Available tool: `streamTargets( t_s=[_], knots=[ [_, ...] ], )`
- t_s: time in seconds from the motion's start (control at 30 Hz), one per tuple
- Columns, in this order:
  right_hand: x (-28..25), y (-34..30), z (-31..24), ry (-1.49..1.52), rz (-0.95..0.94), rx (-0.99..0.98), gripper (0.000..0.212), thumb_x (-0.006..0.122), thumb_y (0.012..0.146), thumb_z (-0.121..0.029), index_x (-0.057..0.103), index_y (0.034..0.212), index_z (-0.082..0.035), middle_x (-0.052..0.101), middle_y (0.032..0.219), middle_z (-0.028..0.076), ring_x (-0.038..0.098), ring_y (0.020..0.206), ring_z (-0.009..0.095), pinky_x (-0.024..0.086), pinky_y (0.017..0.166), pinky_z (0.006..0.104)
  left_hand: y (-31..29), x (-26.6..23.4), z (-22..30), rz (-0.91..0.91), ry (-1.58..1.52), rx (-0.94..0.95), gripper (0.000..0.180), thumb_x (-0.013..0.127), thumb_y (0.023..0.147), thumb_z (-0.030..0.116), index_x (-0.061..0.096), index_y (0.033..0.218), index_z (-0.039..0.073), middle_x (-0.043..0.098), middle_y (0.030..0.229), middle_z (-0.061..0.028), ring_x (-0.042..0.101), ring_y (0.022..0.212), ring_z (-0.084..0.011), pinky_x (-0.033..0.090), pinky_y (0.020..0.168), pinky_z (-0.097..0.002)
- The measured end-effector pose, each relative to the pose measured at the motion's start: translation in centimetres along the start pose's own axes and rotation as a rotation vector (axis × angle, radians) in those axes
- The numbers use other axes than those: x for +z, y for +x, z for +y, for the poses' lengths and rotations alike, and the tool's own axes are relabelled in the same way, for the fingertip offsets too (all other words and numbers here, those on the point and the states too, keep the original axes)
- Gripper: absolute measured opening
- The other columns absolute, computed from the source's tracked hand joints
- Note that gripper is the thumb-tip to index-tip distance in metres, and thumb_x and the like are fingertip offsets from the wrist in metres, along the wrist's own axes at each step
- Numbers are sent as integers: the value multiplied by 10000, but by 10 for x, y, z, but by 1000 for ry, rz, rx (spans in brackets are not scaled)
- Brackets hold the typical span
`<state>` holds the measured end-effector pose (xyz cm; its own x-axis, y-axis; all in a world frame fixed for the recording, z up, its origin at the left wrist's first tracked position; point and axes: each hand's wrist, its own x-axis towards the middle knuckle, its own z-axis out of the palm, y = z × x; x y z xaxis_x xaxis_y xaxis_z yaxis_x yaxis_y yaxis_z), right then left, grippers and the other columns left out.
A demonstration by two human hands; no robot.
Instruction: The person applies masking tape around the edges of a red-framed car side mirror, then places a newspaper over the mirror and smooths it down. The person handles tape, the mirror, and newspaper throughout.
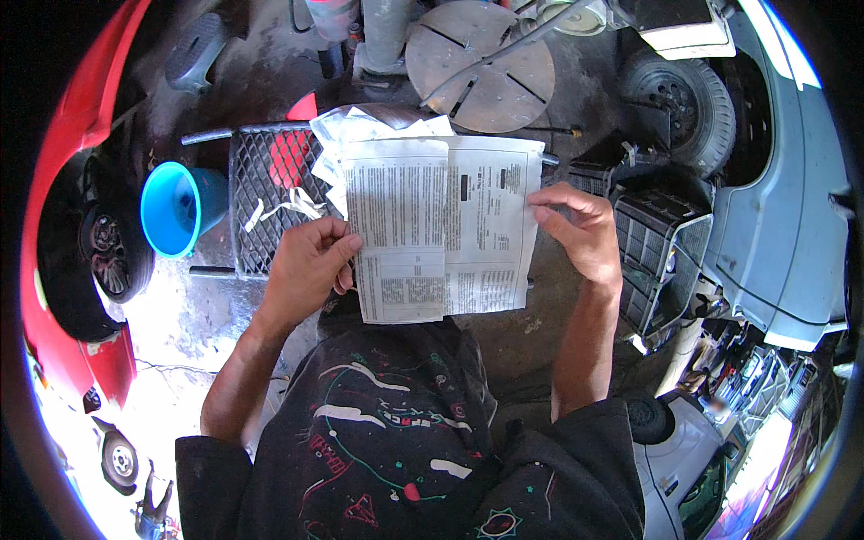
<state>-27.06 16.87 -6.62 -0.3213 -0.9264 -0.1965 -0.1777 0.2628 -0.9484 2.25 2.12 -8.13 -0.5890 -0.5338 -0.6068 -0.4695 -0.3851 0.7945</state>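
A wide printed sheet of paper [486,216], creased down the middle or made of two overlapping pages, is spread in front of me. My left hand [310,270] pinches its left edge between thumb and fingers. At the right edge, the thumb and forefinger of my right hand [585,236] close on the paper. Behind its top edge lie more loose white papers [382,124], partly covered. They rest on or over a black metal mesh bench [247,166], where torn white strips [292,205] also lie.
Left of the bench stands a blue bucket [211,202], with a red car [85,324] beyond. A round slotted metal plate [486,54] is ahead. Black plastic crates [661,252], a loose tyre [711,117] and a light blue vehicle panel [783,225] are on the right.
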Motion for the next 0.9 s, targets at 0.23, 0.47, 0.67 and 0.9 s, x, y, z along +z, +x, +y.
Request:
streamTargets(
  t_s=[0.23, 0.47, 0.67, 0.9],
  knots=[
    [1, -1, -26, -77, -22, 36, 220, 714, 725, 89, 701, 929, 5, 677, 871, 55, 601, 811, 113, 471, 773, 262, -9, -5, 12, 14, 26, 54, 187, 565, 928, 126, 599, 826, -27, 570, 599, -24, 525, 482, -55, 416, 441, -205],
    [8, -3, -33, -9, 18, 17, 209, 698, 738, 103, 697, 928, 16, 689, 861, 68, 625, 779, 109, 502, 743, 257, -17, -15, 24, 54, 69, 75, 178, 567, 920, 118, 601, 842, -39, 556, 596, -26, 517, 474, -58, 408, 433, -213],
    [11, -9, -32, 30, 43, 7, 193, 693, 761, 87, 697, 941, 17, 693, 867, 71, 631, 773, 102, 517, 719, 238, -18, -19, 24, 58, 47, 130, 178, 571, 917, 119, 602, 850, -42, 539, 589, -23, 485, 463, -50, 383, 421, -216],
    [21, -11, -32, 87, 86, -2, 213, 693, 759, 92, 693, 958, 15, 689, 886, 66, 630, 791, 105, 515, 736, 236, -22, -26, 37, 91, 102, 114, 172, 579, 912, 123, 607, 864, -39, 528, 612, -1, 455, 478, -37, 357, 423, -208]
  ],
)
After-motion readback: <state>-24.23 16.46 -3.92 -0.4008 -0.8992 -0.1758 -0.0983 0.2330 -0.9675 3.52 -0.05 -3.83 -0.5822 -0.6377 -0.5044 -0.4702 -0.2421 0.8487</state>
